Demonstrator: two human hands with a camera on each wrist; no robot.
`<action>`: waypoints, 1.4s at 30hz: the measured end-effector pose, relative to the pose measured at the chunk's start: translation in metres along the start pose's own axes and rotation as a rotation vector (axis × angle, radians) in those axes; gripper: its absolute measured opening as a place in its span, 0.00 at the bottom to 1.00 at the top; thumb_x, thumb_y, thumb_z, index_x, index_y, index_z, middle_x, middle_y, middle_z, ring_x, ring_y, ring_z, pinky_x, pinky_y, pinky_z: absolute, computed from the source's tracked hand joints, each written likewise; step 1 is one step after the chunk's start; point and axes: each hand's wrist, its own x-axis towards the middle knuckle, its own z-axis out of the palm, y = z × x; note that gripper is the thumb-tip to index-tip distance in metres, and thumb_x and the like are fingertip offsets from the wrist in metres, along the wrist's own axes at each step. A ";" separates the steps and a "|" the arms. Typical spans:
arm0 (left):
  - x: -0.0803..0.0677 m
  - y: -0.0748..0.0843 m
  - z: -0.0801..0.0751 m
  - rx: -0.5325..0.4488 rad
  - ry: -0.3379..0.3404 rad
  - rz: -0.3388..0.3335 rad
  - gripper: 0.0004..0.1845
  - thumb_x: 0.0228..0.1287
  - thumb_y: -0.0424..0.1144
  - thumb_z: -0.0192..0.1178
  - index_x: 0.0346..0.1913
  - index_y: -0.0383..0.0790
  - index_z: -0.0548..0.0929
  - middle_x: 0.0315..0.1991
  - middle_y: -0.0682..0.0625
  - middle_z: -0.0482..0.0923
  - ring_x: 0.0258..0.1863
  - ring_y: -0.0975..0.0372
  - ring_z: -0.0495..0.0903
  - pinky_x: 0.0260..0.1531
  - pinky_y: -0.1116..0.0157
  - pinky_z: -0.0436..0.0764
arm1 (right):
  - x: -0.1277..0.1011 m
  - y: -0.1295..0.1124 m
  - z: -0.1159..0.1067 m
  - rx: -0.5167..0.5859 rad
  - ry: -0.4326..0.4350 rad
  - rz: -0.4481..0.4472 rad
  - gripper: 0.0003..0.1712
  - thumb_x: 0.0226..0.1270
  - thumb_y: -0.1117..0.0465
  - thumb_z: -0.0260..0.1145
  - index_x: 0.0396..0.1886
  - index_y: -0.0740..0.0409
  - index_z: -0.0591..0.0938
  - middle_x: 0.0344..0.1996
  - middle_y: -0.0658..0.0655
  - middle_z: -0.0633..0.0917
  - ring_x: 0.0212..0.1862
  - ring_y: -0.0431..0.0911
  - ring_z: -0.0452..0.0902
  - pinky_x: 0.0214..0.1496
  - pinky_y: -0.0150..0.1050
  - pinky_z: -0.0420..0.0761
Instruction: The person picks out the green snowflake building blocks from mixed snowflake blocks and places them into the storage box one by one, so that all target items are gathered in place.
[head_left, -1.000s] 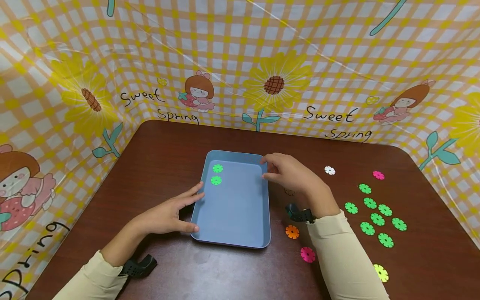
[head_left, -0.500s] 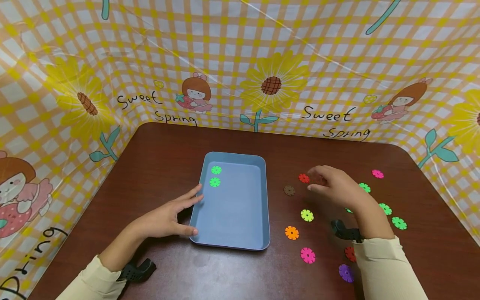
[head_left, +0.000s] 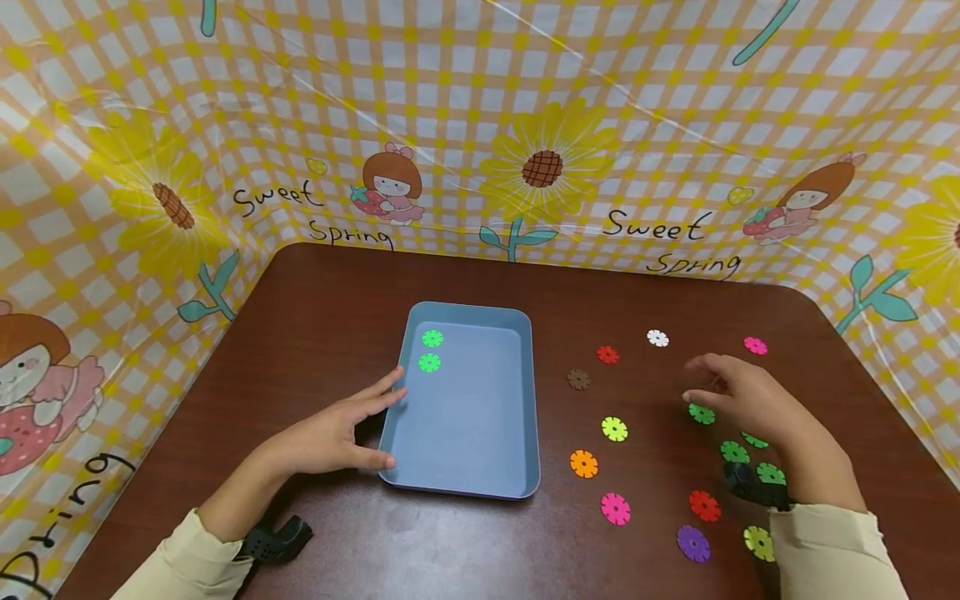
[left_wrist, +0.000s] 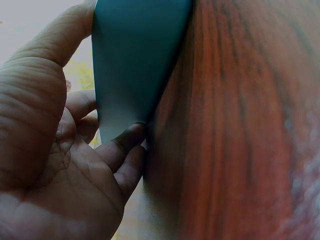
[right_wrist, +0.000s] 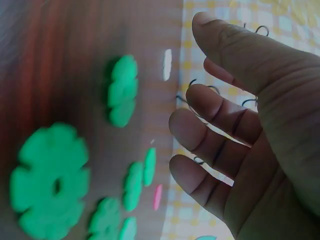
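Observation:
A blue tray [head_left: 465,467] lies on the brown table [head_left: 337,300], with two green flower discs [head_left: 431,350] in its far left corner. My left hand [head_left: 341,429] rests against the tray's left rim with straight fingers; the left wrist view shows the tray wall [left_wrist: 135,65] against those fingers [left_wrist: 125,150]. My right hand [head_left: 738,396] hovers over a cluster of green discs [head_left: 702,413] at the right, fingers relaxed and holding nothing. In the right wrist view the green discs [right_wrist: 50,182] lie below the empty palm [right_wrist: 250,150].
Loose flower discs lie right of the tray: red [head_left: 607,355], brown [head_left: 578,380], white [head_left: 657,337], pink [head_left: 755,346], yellow-green [head_left: 614,429], orange [head_left: 583,464], magenta [head_left: 615,508], purple [head_left: 693,543]. A patterned cloth wall [head_left: 480,125] encloses the table on three sides.
My right hand has moved from the tray's far right corner rightward to above the green discs. The left hand and the tray have stayed put.

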 end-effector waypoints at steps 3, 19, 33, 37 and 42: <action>0.000 0.000 0.000 0.004 0.001 -0.001 0.51 0.58 0.50 0.73 0.78 0.41 0.56 0.81 0.56 0.37 0.77 0.59 0.42 0.68 0.45 0.55 | -0.005 0.009 0.004 0.001 -0.015 0.019 0.24 0.65 0.54 0.72 0.53 0.65 0.80 0.43 0.61 0.83 0.42 0.55 0.78 0.42 0.52 0.77; 0.001 -0.002 0.001 0.001 0.002 -0.004 0.51 0.58 0.50 0.73 0.79 0.42 0.55 0.81 0.56 0.37 0.77 0.59 0.42 0.69 0.45 0.55 | -0.015 0.029 0.017 -0.034 -0.034 0.023 0.17 0.61 0.56 0.75 0.45 0.61 0.84 0.37 0.55 0.85 0.38 0.50 0.78 0.40 0.50 0.76; 0.001 -0.002 -0.001 0.019 0.002 0.017 0.51 0.58 0.51 0.73 0.78 0.39 0.56 0.81 0.54 0.37 0.77 0.57 0.42 0.68 0.44 0.56 | -0.015 0.031 0.019 -0.046 -0.040 0.023 0.13 0.61 0.57 0.75 0.41 0.58 0.84 0.34 0.53 0.84 0.37 0.50 0.77 0.38 0.49 0.75; 0.001 -0.002 -0.001 0.012 0.005 0.020 0.51 0.58 0.51 0.73 0.78 0.39 0.56 0.81 0.54 0.37 0.77 0.57 0.42 0.68 0.44 0.55 | -0.015 0.031 0.019 -0.044 -0.048 0.035 0.12 0.61 0.56 0.74 0.40 0.57 0.83 0.32 0.51 0.82 0.35 0.47 0.75 0.36 0.47 0.74; 0.001 -0.001 -0.001 0.014 0.008 0.014 0.51 0.58 0.50 0.73 0.78 0.39 0.56 0.81 0.54 0.37 0.77 0.57 0.43 0.68 0.44 0.55 | -0.015 0.031 0.018 -0.042 -0.046 0.031 0.12 0.62 0.56 0.74 0.39 0.57 0.81 0.33 0.53 0.83 0.35 0.49 0.76 0.35 0.48 0.74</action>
